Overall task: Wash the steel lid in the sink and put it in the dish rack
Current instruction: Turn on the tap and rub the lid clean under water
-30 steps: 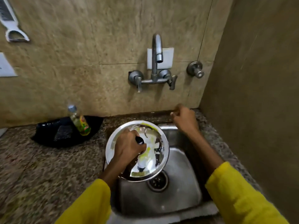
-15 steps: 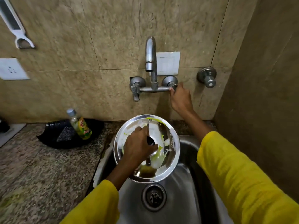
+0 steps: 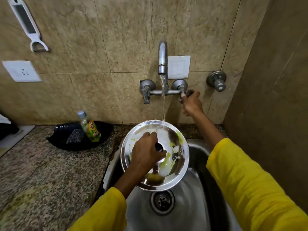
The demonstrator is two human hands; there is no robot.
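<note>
The left hand grips the black knob of the steel lid, holding it tilted over the sink. Water from the tap strikes the lid's far rim. The right hand clasps the tap's right handle.

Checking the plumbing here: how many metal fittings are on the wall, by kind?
Spout: 1
Lever tap handles: 2, left and right, the right one under the right hand
Round knob valve: 1
Total: 4
</note>
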